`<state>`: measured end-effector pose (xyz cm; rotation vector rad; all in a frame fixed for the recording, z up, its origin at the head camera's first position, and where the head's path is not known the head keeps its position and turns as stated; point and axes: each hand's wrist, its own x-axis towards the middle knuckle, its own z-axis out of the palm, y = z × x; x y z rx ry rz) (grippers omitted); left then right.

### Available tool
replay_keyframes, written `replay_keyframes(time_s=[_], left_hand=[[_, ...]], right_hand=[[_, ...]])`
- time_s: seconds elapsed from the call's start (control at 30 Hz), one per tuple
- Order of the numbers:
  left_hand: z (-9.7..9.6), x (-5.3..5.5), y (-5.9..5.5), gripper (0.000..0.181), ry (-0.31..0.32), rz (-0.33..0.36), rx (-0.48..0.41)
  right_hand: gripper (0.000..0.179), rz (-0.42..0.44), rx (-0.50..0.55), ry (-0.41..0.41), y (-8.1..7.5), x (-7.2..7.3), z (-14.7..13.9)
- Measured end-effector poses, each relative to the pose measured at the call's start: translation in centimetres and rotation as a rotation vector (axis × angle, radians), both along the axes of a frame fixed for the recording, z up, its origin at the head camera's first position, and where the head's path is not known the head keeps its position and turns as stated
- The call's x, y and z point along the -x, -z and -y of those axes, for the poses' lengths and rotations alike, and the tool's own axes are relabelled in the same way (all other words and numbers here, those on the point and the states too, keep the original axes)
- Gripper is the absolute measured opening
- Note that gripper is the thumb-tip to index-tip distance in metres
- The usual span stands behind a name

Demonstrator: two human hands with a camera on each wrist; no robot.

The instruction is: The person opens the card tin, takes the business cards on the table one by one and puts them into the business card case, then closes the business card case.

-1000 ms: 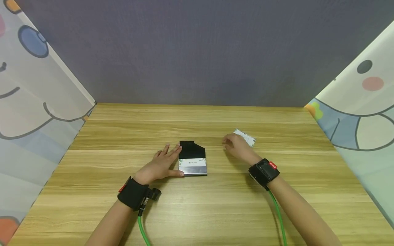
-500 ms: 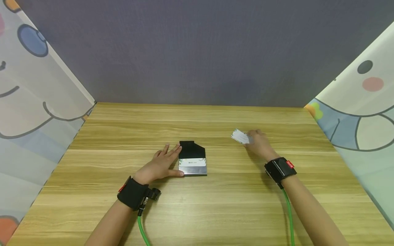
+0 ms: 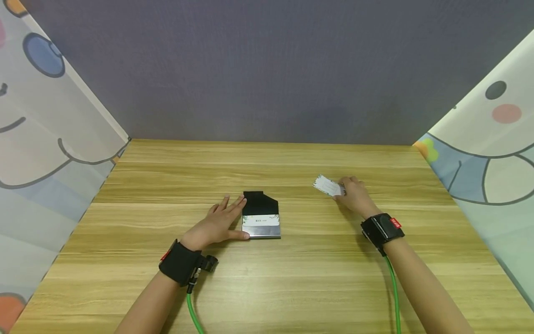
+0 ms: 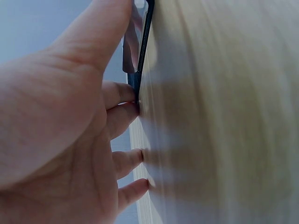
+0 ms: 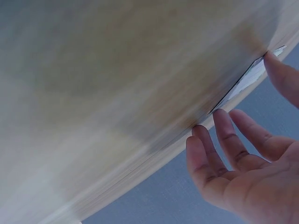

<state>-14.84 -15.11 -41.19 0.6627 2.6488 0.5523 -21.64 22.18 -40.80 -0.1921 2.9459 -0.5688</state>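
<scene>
A metal card case [image 3: 261, 232] with its black lid [image 3: 258, 204] folded back lies mid-table, a printed white card [image 3: 260, 220] showing inside. My left hand [image 3: 217, 222] steadies it, fingers spread and fairly straight. The thumb touches the near left corner; a fingertip meets the lid's left edge. In the left wrist view, the case [image 4: 132, 49] lies past the thumb. A loose business card [image 3: 327, 185] lies farther right. At its right end, my right hand [image 3: 354, 197] pinches it between thumb and fingers. The right wrist view has the card [image 5: 245, 81] between thumb and index fingertip.
Both things lie on a wood-grain table [image 3: 267, 287]. Behind it rises a dark grey panel [image 3: 267, 69], with cartoon-printed walls at either side. Black wrist bands [image 3: 181, 263] trail green cables [image 3: 193, 313].
My right hand has moved from over the card's left side to its right end and now holds it there. The card has shifted slightly left. The left hand and case have stayed put.
</scene>
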Motion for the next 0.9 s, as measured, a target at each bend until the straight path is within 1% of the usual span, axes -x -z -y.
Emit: replay_keyframes(time_s=[0.33,0.5,0.63,0.73,0.9], left_hand=[[-0.10,0.01,-0.03,0.093,0.000,0.000,0.000],[-0.04,-0.02,-0.04,0.093,-0.001,0.002,-0.003],[-0.02,0.00,0.06,0.092,0.002,-0.005,-0.005],[0.00,-0.01,0.12,0.092,0.003,-0.012,-0.002],[0.03,0.01,0.10,0.093,0.005,-0.014,-0.001]], right_hand=[[0.053,0.040,0.000,0.017,0.00,0.25,-0.09],[0.055,0.037,-0.002,0.020,-0.12,0.21,-0.14],[0.053,0.013,-0.008,0.012,-0.14,0.25,-0.16],[0.051,-0.002,0.006,0.013,-0.16,0.22,-0.15],[0.052,-0.001,0.069,0.025,-0.19,0.16,-0.11]])
